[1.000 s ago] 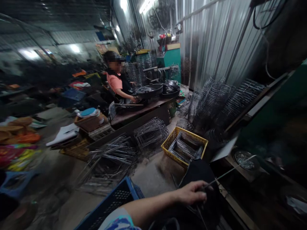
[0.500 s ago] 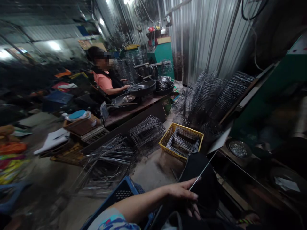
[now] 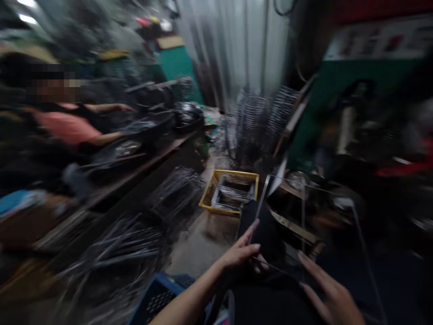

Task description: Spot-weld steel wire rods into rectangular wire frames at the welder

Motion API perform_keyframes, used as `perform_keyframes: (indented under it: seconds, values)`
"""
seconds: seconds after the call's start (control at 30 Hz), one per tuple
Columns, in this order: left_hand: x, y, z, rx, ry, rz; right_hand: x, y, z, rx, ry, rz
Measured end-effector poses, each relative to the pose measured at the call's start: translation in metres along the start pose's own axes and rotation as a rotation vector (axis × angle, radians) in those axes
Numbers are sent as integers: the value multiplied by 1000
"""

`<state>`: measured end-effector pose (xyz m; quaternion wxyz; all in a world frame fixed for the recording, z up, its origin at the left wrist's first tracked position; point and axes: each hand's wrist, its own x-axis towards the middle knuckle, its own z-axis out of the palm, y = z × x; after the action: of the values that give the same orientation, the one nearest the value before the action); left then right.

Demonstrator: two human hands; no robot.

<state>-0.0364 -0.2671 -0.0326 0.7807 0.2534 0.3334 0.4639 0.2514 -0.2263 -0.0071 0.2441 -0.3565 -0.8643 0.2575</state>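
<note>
My left hand (image 3: pixel 241 251) is closed around the left side of a thin rectangular metal wire frame (image 3: pixel 263 197), low in the middle of the head view. The frame stands up at a tilt and stretches to the right, with a bar across its middle. To the right, my right hand (image 3: pixel 333 289) has its fingers stretched out and apart. Its fingertips are close to the frame's middle bar; blur hides whether they touch it. Dark cloth (image 3: pixel 270 300) lies below both hands.
Beyond my left hand, a yellow basket (image 3: pixel 204 198) holds several wire frames. More frames (image 3: pixel 135 241) lie on the floor at left, beside a blue basket (image 3: pixel 155 295). A co-worker (image 3: pixel 67 124) sits at a bench, far left. A green machine (image 3: pixel 318 108) stands at right.
My view has swung right, so the co-worker and yellow basket sit further left. The wire frame has turned and shows its open outline. My right hand has come up beside it.
</note>
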Motion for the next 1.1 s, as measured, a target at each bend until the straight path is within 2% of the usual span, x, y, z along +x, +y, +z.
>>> perform_keyframes:
  seconds: [0.13, 0.33, 0.53, 0.8, 1.1]
  values:
    - [5, 7, 3, 95, 85, -4, 0, -6, -6, -15, -108, 148]
    - [10, 12, 20, 135, 134, -48, 2, -10, -16, 24, -123, 221]
    - [13, 14, 28, 151, 207, -46, -2, -10, -21, 47, -90, 224]
    - [7, 12, 24, 160, 322, -108, -7, -22, -46, 10, 22, 308]
    - [-2, 11, 17, 166, 328, -82, -10, -18, -62, -54, 66, 368]
